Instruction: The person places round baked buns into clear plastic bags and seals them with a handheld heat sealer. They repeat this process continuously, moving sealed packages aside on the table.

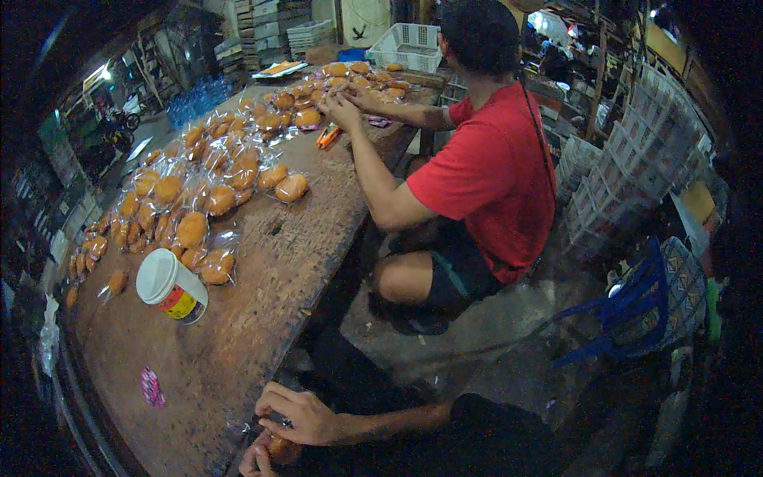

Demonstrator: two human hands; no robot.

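At the bottom, by the near edge of the wooden table (247, 334), both my hands are together. My left hand (257, 460), partly cut off by the picture's lower rim, grips a round golden-brown bun (282, 448). Just above it, my right hand (304, 417) curls around a small dark object with shiny glints. Its fingers mostly hide that object, and I cannot tell its kind. A small pink printed packet (152, 387) lies on the tabletop to the left. Farther up stands a lidded white plastic tub (173, 286) with a red and yellow label.
Many clear-wrapped buns (192, 229) lie heaped along the table. A co-worker in a red shirt (489, 179) sits farther up, hands over the buns near an orange stapler (328, 137). A white plastic crate (411, 45) stands behind. Crates (626, 155) are stacked at right, near a blue-strapped bag (632, 304).
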